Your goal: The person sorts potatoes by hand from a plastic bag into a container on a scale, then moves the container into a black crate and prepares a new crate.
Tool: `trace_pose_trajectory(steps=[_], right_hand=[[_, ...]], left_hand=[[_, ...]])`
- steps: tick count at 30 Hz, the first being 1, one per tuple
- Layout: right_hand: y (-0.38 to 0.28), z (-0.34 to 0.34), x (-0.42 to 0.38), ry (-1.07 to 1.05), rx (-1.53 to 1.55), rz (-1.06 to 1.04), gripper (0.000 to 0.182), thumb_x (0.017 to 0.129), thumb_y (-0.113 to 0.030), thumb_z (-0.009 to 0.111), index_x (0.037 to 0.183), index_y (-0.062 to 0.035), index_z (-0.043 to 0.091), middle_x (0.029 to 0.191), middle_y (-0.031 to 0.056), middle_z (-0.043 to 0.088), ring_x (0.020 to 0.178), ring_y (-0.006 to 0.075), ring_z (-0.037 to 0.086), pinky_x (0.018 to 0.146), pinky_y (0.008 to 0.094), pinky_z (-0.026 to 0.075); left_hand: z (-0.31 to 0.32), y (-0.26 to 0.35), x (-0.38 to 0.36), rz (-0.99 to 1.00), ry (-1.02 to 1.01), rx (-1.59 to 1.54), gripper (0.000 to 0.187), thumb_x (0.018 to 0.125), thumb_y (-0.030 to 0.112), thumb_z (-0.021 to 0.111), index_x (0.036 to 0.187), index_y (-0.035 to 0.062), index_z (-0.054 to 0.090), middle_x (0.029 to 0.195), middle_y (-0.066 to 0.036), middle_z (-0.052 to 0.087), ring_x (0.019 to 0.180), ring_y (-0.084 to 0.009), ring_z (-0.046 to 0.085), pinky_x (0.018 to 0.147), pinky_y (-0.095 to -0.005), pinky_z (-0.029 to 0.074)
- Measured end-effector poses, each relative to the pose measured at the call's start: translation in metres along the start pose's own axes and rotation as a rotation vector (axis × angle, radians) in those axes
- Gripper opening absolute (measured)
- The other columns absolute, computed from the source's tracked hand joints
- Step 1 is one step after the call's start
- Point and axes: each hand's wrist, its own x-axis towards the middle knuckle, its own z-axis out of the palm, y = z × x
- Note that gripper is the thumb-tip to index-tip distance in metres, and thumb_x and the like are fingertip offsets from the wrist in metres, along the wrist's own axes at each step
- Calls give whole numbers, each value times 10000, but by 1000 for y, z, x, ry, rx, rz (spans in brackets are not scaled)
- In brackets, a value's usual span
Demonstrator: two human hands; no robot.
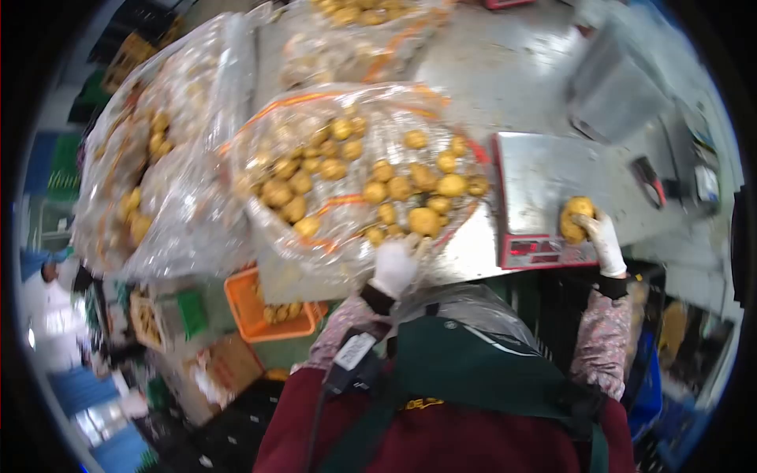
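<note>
Two gloved hands at work on a steel table. Right hand, white glove, fingers curled around a small cluster of potatoes, holding it down on the steel platform of a weighing scale; the cluster sits at the platform's near right corner, just above the scale's red display strip. Left hand, also white-gloved, reaches to the near edge of a big clear plastic bag of potatoes; fingers appear closed at the bag's rim by the nearest potatoes, but motion blur means I cannot tell whether it grips plastic or a potato. Bag lies open on the table just left of the scale, touching or nearly touching its side. More bagged potatoes: one long bag to the left, another further back. Grey metal box on the table behind the scale. Orange crate with a few potatoes below the table edge, cardboard boxes beside it on the floor. Another person in white at far left. Wearer has floral sleeves, a green apron, a maroon top.
</note>
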Motion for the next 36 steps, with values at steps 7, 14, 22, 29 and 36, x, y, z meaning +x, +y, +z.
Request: trace_pose_trajectory(steps=[7,14,22,29,36], right_hand=[[16,24,3,26,-41,-4,532,886,-231,693,1262,105,523,1044,125,664,870,129,622,734,267,511],[-36,73,-7,510,-344,-357,291,933,-152,628,1183,-4,631,1036,142,679,911,179,636,818,300,504],[-120,267,25,-58,-229,-711,208,883,-141,645,1054,-26,669,1083,153,670,1023,272,647,907,345,500],[-135,446,114,-201,-499,-1018,408,808,-78,550,1214,-64,589,1167,170,619,1019,336,613,884,412,499],[-120,491,133,-364,-585,-945,640,720,-71,660,1338,-115,498,1305,147,527,1120,352,548,946,415,469]], left_hand=[[-58,-94,12,-340,165,255,247,857,157,619,1099,138,668,858,-166,672,764,-347,643,698,-437,519],[-77,-198,16,-269,-206,1020,243,869,160,529,1071,68,627,1111,-147,602,1029,-314,593,832,-432,482],[-87,-187,13,-390,-331,951,368,817,173,610,1156,42,556,978,-134,626,932,-278,626,720,-403,511],[-131,-171,-5,-338,185,309,752,642,159,833,1299,5,502,1082,-244,618,1024,-327,616,860,-376,508],[-143,-154,-42,-639,694,-1241,463,937,226,613,1307,-24,489,1244,-159,568,1134,-258,576,937,-396,510]])
